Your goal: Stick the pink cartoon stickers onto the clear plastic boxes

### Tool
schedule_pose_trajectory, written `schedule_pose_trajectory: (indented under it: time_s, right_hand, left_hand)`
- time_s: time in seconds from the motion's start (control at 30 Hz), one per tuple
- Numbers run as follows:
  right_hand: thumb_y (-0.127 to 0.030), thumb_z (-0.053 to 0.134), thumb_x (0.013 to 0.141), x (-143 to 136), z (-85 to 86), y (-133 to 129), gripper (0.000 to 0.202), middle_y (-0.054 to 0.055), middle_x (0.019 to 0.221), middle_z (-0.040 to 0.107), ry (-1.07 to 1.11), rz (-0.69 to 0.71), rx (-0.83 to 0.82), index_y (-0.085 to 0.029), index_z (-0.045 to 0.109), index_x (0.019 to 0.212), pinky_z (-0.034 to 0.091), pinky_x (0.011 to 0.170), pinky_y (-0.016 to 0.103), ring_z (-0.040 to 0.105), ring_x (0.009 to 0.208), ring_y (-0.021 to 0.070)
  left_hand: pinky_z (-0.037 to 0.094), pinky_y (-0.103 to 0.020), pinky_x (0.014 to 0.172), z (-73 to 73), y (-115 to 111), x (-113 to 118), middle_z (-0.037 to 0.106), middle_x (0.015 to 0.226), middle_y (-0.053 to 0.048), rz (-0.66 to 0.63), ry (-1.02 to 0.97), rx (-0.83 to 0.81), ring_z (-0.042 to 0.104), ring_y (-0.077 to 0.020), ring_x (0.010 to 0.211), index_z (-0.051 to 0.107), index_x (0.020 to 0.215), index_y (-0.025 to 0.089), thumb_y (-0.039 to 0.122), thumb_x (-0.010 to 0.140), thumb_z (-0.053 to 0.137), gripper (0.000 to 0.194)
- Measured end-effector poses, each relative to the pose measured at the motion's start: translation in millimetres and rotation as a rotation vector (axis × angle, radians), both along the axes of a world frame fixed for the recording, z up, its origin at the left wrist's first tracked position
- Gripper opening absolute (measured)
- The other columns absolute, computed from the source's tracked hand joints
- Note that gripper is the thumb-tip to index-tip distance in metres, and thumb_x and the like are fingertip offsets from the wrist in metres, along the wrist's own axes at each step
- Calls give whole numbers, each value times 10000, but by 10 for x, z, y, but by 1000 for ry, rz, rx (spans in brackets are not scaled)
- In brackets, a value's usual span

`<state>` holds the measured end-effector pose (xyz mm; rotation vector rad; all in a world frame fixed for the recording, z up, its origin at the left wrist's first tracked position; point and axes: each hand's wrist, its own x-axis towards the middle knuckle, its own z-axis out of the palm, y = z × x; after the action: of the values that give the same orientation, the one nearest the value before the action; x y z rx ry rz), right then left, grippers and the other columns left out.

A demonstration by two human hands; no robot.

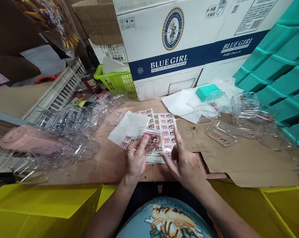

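Observation:
Between the thumb and fingers of my left hand (136, 155) is a small clear plastic box (151, 136), held tilted over the sticker sheets. Red lettering and a cartoon cat show on or through it. My right hand (182, 158) is just to its right, index finger stretched up and thumb apart, with nothing in it. Beneath both lie sticker sheets (168, 125) printed with rows of red lettering and cats. A white backing paper (129, 125) covers part of them on the left.
Clear plastic boxes (75, 119) pile up at left around a pink bottle (27, 138). Boxes with cat stickers (221, 134) lie at right on cardboard (238, 162). Behind stand a beer carton (201, 39), a green basket (117, 79) and teal bins (275, 66).

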<state>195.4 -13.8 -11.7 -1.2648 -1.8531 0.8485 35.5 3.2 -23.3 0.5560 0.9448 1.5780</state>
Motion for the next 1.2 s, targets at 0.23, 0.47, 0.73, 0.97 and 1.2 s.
schedule_pose_trajectory:
  time_s: [0.23,0.47,0.73,0.97,1.2]
  right_hand:
    - [-432,506,966,55,50,58,589,117,982,579,-384,-21,324,-259,368,1512,521,778,417,573,923,278]
    - [-399,623,905,699,295,481,556,87,1162,598,65,-140,323,-263,466,1421,527,900,359,611,1043,219]
    - [-481,667,834,2042,268,1093,638,242,1278,555,-599,-610,510,-108,554,1339,424,993,585,512,1196,390]
    - [-487,673,844,536,113,676,696,135,1111,675,157,-125,58,-204,438,1436,541,868,455,655,976,264]
    - [-507,756,737,-11,-101,783,858,132,1230,636,734,-100,-322,-219,384,1454,547,865,406,640,1040,250]
  left_hand:
    - [617,-290,743,127,-27,69,779,898,-26,-14,-71,-60,730,-171,820,768,794,195,251,696,830,129]
    - [561,-450,908,211,-106,-22,726,1078,-97,-305,527,17,697,-269,963,722,1067,206,402,767,749,359]
    - [483,-461,863,-549,158,-912,607,959,-118,70,1780,256,577,-285,918,646,1079,149,404,912,479,349]
    - [497,-304,753,-227,-46,-465,590,869,-70,73,1732,501,588,-191,827,657,1095,159,126,933,447,268]
    - [510,-301,781,-58,-239,-272,641,877,-69,-110,1279,469,602,-191,856,722,1019,199,159,892,552,217]
